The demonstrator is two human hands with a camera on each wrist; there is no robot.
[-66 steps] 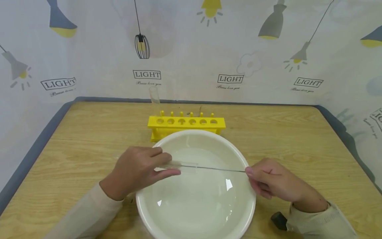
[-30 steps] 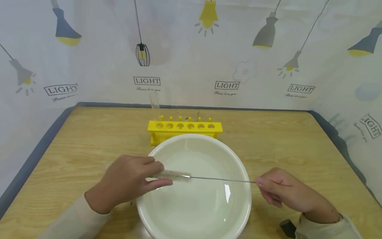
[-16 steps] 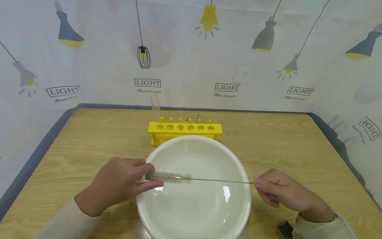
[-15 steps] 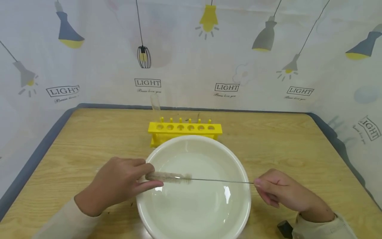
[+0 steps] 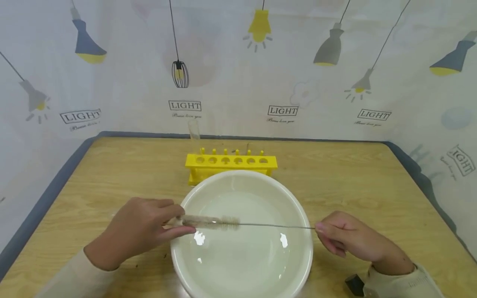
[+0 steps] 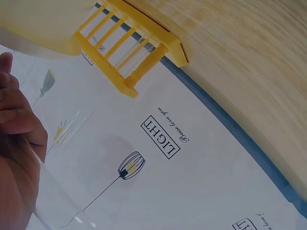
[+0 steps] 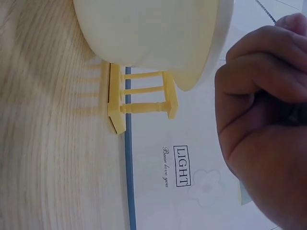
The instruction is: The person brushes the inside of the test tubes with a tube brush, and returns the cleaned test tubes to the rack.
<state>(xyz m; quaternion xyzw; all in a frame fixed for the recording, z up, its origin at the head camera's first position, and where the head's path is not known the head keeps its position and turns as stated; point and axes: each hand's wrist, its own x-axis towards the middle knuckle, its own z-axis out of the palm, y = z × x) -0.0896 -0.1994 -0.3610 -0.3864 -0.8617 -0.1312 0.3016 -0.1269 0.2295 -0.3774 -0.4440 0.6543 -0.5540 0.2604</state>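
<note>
My left hand [image 5: 138, 227] grips a clear test tube [image 5: 197, 221] lying nearly level over the left side of a white basin [image 5: 308, 248]. Inside the tube sits the pale bristle head of a test tube brush [image 5: 232, 223]; its rear bristles stick out past the mouth. A thin twisted wire runs from the bristles across the basin to my right hand [image 5: 352, 236], whose thumb and fingers pinch its end beyond the right rim. In the right wrist view, the fingers of the right hand [image 7: 268, 100] are curled, with a bit of wire [image 7: 265, 10] showing.
A yellow test tube rack [image 5: 231, 161] stands directly behind the basin, with another clear test tube [image 5: 193, 130] upright in its left end. Near my right sleeve a black cylindrical piece [image 5: 354, 285] lies on the wooden table [image 5: 335, 178]. A lamp-patterned sheet backs the table.
My left hand has moved left with the test tube, so the brush's rear bristles now show outside the mouth. The right hand first shifted right, then stayed nearly still. The head view tilted up slightly.
</note>
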